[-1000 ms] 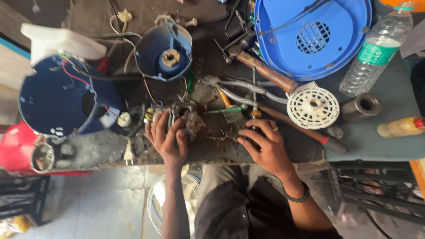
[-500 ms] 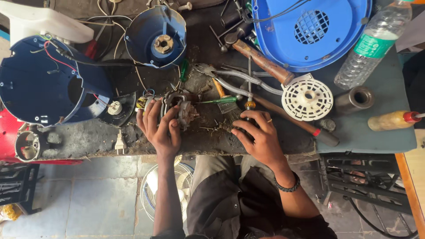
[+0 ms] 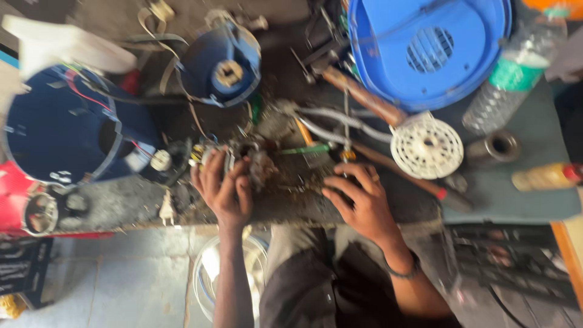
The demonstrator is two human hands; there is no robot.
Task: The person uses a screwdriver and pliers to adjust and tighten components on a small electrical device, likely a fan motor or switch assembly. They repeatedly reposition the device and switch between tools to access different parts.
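1. Left hand (image 3: pixel 226 185) closed around a small grimy motor part (image 3: pixel 246 163), near the front edge of the bench (image 3: pixel 121 206), a little left of its middle.
2. Right hand (image 3: pixel 359 197) pressed palm-down on the dirty bench top near the front edge, fingers bent; whether anything sits under them, impossible to tell from this blurred view.
3. Close by: a green-handled tool (image 3: pixel 303 149) between the two hands, a wooden-handled hammer (image 3: pixel 364 97) further back, a white round grille (image 3: pixel 427 146) just right of the right hand, a white plug (image 3: pixel 166 212) at the front edge.
4. Further out: a large dark blue housing (image 3: pixel 67 130) at the left edge, a smaller blue cup-shaped housing (image 3: pixel 221 61) behind the motor part, a big blue cover (image 3: pixel 425 51) at the back right, a clear plastic bottle (image 3: pixel 510 85) beside it.
5. Best handled, by the look of it, with the motor part held firm and low against the bench, thumb clear of the loose coloured wires (image 3: pixel 197 155).
6. Worth keeping the right hand flat as a brace, so the part cannot skid on the grit.
7. Small loose pieces better kept back from the front edge, away from a drop to the floor.
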